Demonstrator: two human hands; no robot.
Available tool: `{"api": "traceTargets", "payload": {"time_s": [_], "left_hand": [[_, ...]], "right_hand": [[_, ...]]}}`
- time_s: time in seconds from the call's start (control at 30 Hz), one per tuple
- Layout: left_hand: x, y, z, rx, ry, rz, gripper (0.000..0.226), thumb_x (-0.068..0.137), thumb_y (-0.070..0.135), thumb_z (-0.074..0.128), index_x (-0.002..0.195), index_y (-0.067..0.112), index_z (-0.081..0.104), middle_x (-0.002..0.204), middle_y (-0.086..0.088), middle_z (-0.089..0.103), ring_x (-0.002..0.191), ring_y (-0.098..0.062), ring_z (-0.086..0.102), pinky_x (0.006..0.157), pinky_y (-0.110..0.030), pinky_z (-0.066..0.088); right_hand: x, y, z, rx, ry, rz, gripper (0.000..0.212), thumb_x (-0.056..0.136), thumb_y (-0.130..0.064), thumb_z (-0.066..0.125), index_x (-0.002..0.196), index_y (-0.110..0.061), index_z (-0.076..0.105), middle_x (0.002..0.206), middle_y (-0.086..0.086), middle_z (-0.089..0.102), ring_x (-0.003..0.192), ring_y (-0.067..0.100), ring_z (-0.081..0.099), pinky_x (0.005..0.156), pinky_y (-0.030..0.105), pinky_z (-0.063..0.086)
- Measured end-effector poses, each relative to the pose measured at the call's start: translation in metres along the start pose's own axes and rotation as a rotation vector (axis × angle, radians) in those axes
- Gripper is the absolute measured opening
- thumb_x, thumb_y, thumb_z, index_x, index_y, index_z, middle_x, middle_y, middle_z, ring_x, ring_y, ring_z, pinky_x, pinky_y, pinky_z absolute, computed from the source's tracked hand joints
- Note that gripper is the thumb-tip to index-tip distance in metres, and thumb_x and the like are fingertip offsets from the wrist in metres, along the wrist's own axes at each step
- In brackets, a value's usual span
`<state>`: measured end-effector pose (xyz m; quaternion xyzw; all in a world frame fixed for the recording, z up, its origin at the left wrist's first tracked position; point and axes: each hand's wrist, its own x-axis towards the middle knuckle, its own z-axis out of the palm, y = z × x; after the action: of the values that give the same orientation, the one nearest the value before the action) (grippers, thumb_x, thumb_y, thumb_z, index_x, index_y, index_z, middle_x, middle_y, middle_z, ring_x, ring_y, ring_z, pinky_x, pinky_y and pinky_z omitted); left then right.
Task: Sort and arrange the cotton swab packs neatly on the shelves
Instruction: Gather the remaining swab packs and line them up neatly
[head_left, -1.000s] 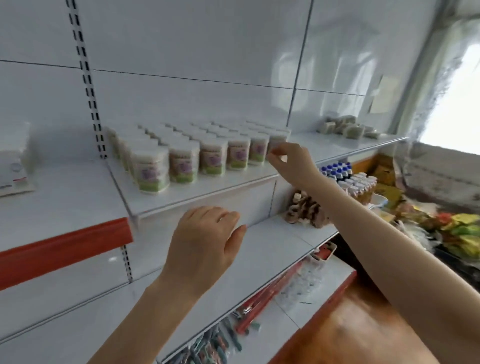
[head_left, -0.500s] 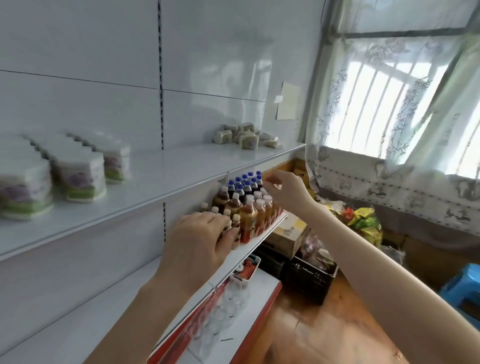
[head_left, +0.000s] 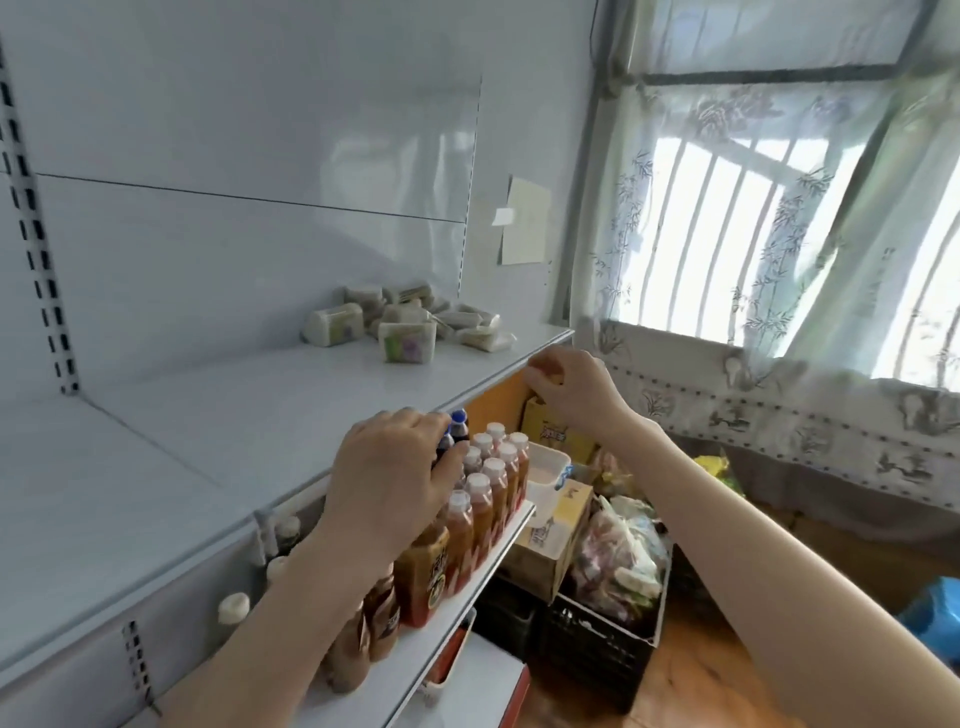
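Several cotton swab packs (head_left: 408, 340) lie in a loose heap at the far right end of the white upper shelf (head_left: 291, 415), some upright, some tipped over. My right hand (head_left: 569, 387) is raised near the shelf's front right corner, fingers loosely curled and holding nothing, a short way below and right of the heap. My left hand (head_left: 389, 478) hovers lower, in front of the shelf's front edge, over the bottle caps, fingers relaxed and holding nothing. The tidy rows of packs seen before are out of view.
Brown drink bottles (head_left: 478, 509) with white caps and blue-capped bottles (head_left: 457, 431) stand on the shelf below. Cardboard boxes (head_left: 556, 540), a black crate (head_left: 602, 639) with bagged goods and a blue stool (head_left: 935, 618) are on the wooden floor. A curtained window (head_left: 779, 234) is at right.
The view has swung right along the shelf, away from the rows of packs. The loose heap now appears closer, and both hands have moved right with it.
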<state>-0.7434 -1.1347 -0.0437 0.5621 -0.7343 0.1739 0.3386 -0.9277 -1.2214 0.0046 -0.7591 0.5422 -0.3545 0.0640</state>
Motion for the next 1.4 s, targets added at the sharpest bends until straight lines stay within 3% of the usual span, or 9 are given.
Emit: {"api": "traceTargets", "payload": {"time_s": [0.17,0.33,0.5,0.67,0.8,0.9,1.03,1.23,1.4], "left_hand": [[0.064,0.006,0.058,-0.010,-0.014,0.022,0.025,0.076,0.033,0.066,0.084,0.010,0.073,0.069,-0.005,0.069,0.060,-0.024,0.064,0.054,-0.035,0.051],[0.109,0.010,0.096,0.133,-0.044,-0.094,0.046,0.095,0.048,0.034,0.128,0.021,0.050,0.120,0.002,0.059,0.109,-0.016,0.052,0.089,-0.028,0.038],[0.148,0.009,0.136,0.245,-0.086,-0.308,0.047,0.095,0.050,0.033,0.127,0.020,0.049,0.121,0.001,0.055,0.111,-0.018,0.051,0.088,-0.029,0.038],[0.163,0.014,0.154,0.300,-0.212,-0.576,0.040,0.094,0.049,0.037,0.102,0.016,0.060,0.105,0.000,0.058,0.098,-0.018,0.051,0.077,-0.030,0.042],[0.171,0.021,0.157,0.139,-0.031,-0.697,0.039,0.091,0.048,0.047,0.107,0.017,0.066,0.110,-0.001,0.063,0.099,-0.019,0.057,0.081,-0.031,0.046],[0.189,0.027,0.165,-0.079,0.146,-0.757,0.049,0.089,0.042,0.054,0.125,0.009,0.057,0.115,-0.007,0.064,0.101,-0.018,0.060,0.085,-0.028,0.045],[0.212,0.026,0.182,-0.210,0.170,-0.827,0.064,0.089,0.047,0.051,0.136,0.005,0.041,0.112,-0.005,0.062,0.103,-0.019,0.057,0.077,-0.020,0.035],[0.224,0.022,0.198,-0.371,0.273,-0.763,0.032,0.088,0.026,0.061,0.116,0.011,0.058,0.102,0.000,0.065,0.094,-0.016,0.063,0.080,-0.032,0.051],[0.228,0.016,0.191,-0.402,0.339,-0.775,0.019,0.085,0.020,0.064,0.104,0.020,0.058,0.092,0.003,0.066,0.086,-0.018,0.066,0.077,-0.046,0.056]], "right_hand": [[0.064,0.052,0.009,0.021,-0.012,0.024,0.029,0.092,-0.021,0.052,0.116,-0.006,0.060,0.114,0.007,0.064,0.104,0.020,0.058,0.086,0.025,0.043],[0.134,0.089,0.028,0.047,-0.046,-0.050,0.029,0.093,-0.025,0.052,0.112,-0.004,0.060,0.109,0.009,0.063,0.098,0.021,0.057,0.079,0.025,0.042],[0.208,0.112,0.061,0.021,-0.214,-0.138,0.056,0.083,-0.054,0.057,0.116,-0.008,0.056,0.111,0.002,0.058,0.093,0.013,0.049,0.080,0.029,0.042],[0.248,0.126,0.089,-0.062,-0.423,-0.227,0.047,0.076,-0.055,0.064,0.075,-0.009,0.053,0.071,0.001,0.054,0.072,0.021,0.053,0.063,0.033,0.041],[0.252,0.140,0.086,0.114,-0.410,-0.334,0.035,0.076,-0.034,0.068,0.061,-0.013,0.044,0.056,-0.002,0.038,0.055,0.014,0.035,0.053,0.028,0.028],[0.244,0.153,0.078,0.297,-0.403,-0.429,0.026,0.076,-0.026,0.070,0.080,-0.001,0.062,0.067,0.012,0.049,0.065,0.014,0.042,0.060,0.030,0.031],[0.233,0.163,0.072,0.485,-0.386,-0.449,0.043,0.075,-0.030,0.074,0.113,-0.013,0.063,0.099,-0.008,0.060,0.092,0.004,0.054,0.081,0.013,0.041],[0.255,0.174,0.077,0.706,-0.512,-0.461,0.021,0.082,-0.022,0.068,0.102,-0.016,0.066,0.094,-0.007,0.067,0.082,-0.005,0.062,0.079,0.011,0.048],[0.343,0.177,0.108,0.261,-0.264,-0.301,0.036,0.090,-0.028,0.057,0.114,-0.002,0.059,0.113,0.015,0.063,0.107,0.029,0.057,0.088,0.031,0.041]]}}
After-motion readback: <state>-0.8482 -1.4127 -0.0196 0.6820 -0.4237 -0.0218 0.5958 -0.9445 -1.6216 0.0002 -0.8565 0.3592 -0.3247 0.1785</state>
